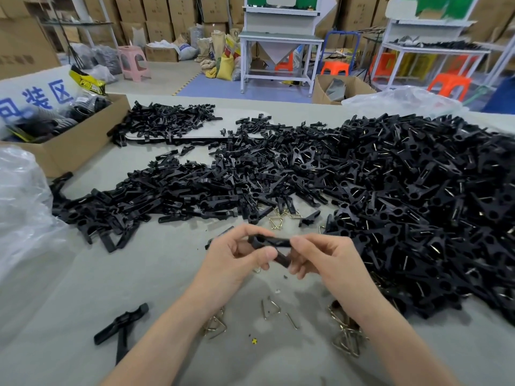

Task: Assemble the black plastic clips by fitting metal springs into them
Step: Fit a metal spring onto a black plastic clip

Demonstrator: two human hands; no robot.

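Clearly the job is mid-run, judging by the head view. Both hands meet over the near tabletop (69, 296): the left hand (237, 256) and the right hand (324, 259) each have their grip closed on one black plastic clip (271, 243), pinching it from opposite ends just above the surface. Whether a spring already sits in it cannot be told, as the fingers hide the middle.

To the right lies a big heap of clips (418, 190) with glints of metal in many of them, so these look finished. To the left spreads a flatter pile of bare black clip halves (139, 199), which suggests much is left.

Loose metal springs (271, 307) lie under the hands, with a bunch (347, 339) beside the right forearm. Two clip halves (122, 324) sit apart at the near left. A cardboard box (83, 143) and a clear plastic bag (22, 204) flank the left side. Nothing blocks the hands, though the heaps crowd close.
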